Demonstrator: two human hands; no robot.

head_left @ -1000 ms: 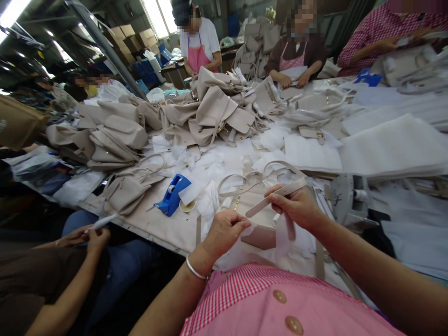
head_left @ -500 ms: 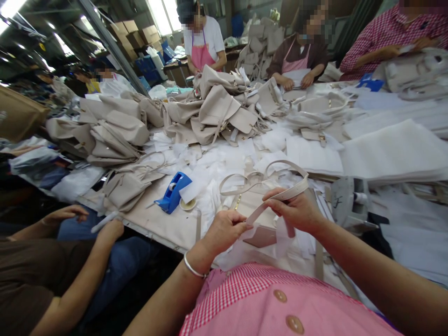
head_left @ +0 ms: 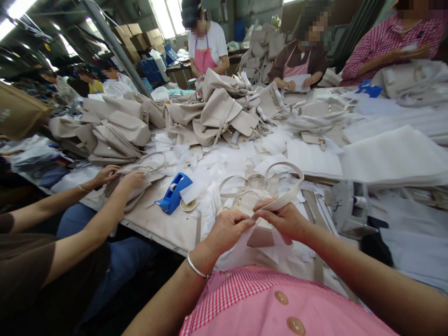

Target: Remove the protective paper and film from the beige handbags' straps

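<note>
A beige bag strap [head_left: 285,198] loops up and back from my fingers toward a beige handbag [head_left: 261,237] in front of my apron. My right hand [head_left: 282,219] is closed around the strap, thumb on top. Close against it, my left hand [head_left: 231,231] pinches at the strap's near end, where thin white wrapping sheet [head_left: 236,249] also shows; which of the two sits between its fingertips is partly hidden. Behind the hands stands the bag's thin handle [head_left: 233,178]. White sheet also hangs beside the bag's lower front.
A blue tape dispenser [head_left: 174,192] and a tape roll [head_left: 188,205] lie to the left; a grey dispenser [head_left: 352,207] stands right. Beige bags [head_left: 220,112] are heaped behind, with stacked white foam sheets [head_left: 395,154] at right. A co-worker's hands [head_left: 131,179] touch a bag at left.
My right hand has moved left and down along the strap, closing the gap to my left hand. The co-worker at left has reached forward from the lap onto a bag.
</note>
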